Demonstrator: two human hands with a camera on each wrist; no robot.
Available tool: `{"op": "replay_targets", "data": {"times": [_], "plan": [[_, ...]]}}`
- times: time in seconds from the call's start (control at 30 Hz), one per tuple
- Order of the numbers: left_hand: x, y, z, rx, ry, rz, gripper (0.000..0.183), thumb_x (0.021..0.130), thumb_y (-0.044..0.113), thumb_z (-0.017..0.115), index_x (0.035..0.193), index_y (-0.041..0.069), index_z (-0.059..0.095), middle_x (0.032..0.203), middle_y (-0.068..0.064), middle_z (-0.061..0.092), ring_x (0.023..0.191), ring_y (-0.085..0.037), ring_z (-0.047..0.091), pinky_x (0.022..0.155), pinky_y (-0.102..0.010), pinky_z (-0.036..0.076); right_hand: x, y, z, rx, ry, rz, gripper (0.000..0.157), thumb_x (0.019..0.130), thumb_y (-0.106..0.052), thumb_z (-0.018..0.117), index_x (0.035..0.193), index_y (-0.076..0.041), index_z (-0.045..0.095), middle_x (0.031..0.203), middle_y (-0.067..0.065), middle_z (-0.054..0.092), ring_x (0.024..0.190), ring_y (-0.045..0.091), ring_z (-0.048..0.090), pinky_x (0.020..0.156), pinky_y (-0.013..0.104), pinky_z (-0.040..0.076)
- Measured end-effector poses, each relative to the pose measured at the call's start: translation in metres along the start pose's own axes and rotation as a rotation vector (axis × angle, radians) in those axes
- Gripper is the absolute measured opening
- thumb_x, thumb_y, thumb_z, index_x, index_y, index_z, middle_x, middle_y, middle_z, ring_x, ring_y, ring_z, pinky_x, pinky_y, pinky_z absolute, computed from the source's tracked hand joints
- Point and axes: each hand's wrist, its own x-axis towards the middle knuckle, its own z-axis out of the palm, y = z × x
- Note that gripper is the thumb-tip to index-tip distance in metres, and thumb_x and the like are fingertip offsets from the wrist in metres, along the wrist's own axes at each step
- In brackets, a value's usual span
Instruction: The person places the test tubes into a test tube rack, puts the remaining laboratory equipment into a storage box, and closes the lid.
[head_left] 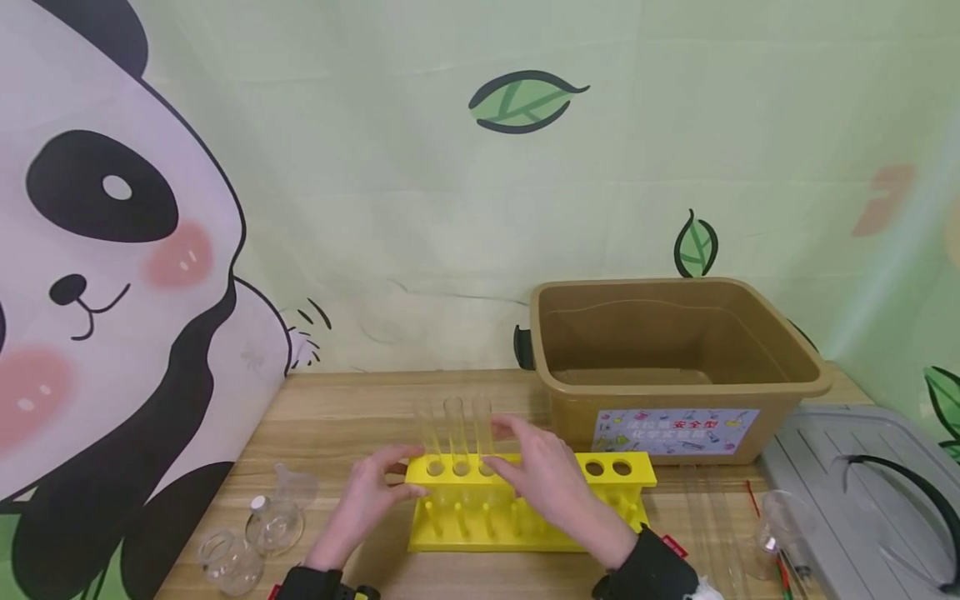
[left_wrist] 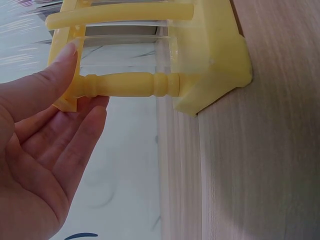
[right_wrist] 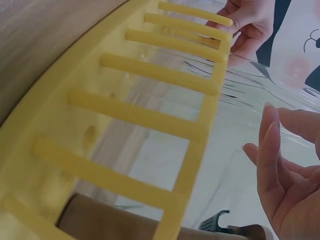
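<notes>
A yellow test tube rack point(head_left: 532, 542) stands on the table, with three clear test tubes point(head_left: 454, 421) upright in its leftmost holes. My left hand point(head_left: 367, 496) grips the rack's left end; in the left wrist view the thumb point(left_wrist: 62, 65) lies on one side of the top bar and the fingers on the other. Beside the third tube from the left is my right hand point(head_left: 551, 471), thumb and index finger apart at the tube's right edge. In the right wrist view its fingers point(right_wrist: 270, 155) are loosely bent near the clear tubes; contact is hard to tell.
A brown bin point(head_left: 675, 425) stands behind the rack on the right. Glass bottles point(head_left: 232, 562) and a clear funnel point(head_left: 296, 483) are at the left. On the right lie clear tubes point(head_left: 716, 525), a clear beaker point(head_left: 783, 521) and a grey lid point(head_left: 832, 442) with black-framed goggles point(head_left: 918, 492).
</notes>
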Motion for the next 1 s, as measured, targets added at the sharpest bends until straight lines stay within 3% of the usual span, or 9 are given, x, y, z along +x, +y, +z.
{"op": "replay_targets", "data": {"times": [0.3, 0.7, 1.0], "plan": [[0.000, 0.001, 0.000, 0.001, -0.003, -0.002, 0.045, 0.065, 0.000, 0.076, 0.107, -0.003, 0.061, 0.109, -0.018, 0.058, 0.087, -0.030, 0.057, 0.071, -0.032, 0.051, -0.006, -0.003, -0.012, -0.015, 0.081, -0.019, 0.048, 0.081, -0.019, 0.068, 0.122, -0.002, 0.048, 0.109, 0.011, 0.060, 0.038, 0.000, 0.045, 0.032, 0.021, 0.037], [0.000, 0.002, 0.000, -0.003, -0.005, -0.008, 0.044, 0.066, 0.001, 0.076, 0.108, -0.003, 0.062, 0.110, -0.018, 0.058, 0.087, -0.029, 0.057, 0.071, -0.031, 0.051, -0.016, -0.001, -0.025, -0.028, 0.145, -0.015, 0.047, 0.080, -0.018, 0.069, 0.121, -0.004, 0.050, 0.106, 0.007, 0.062, 0.040, 0.000, 0.046, 0.035, 0.022, 0.037], [0.000, 0.001, 0.000, -0.018, 0.000, 0.004, 0.045, 0.065, 0.000, 0.076, 0.107, -0.003, 0.062, 0.109, -0.019, 0.058, 0.086, -0.029, 0.058, 0.071, -0.029, 0.051, -0.023, 0.002, -0.032, 0.002, 0.165, 0.041, 0.041, 0.082, -0.019, 0.067, 0.119, -0.007, 0.052, 0.106, 0.006, 0.062, 0.038, 0.001, 0.045, 0.035, 0.023, 0.038]]}}
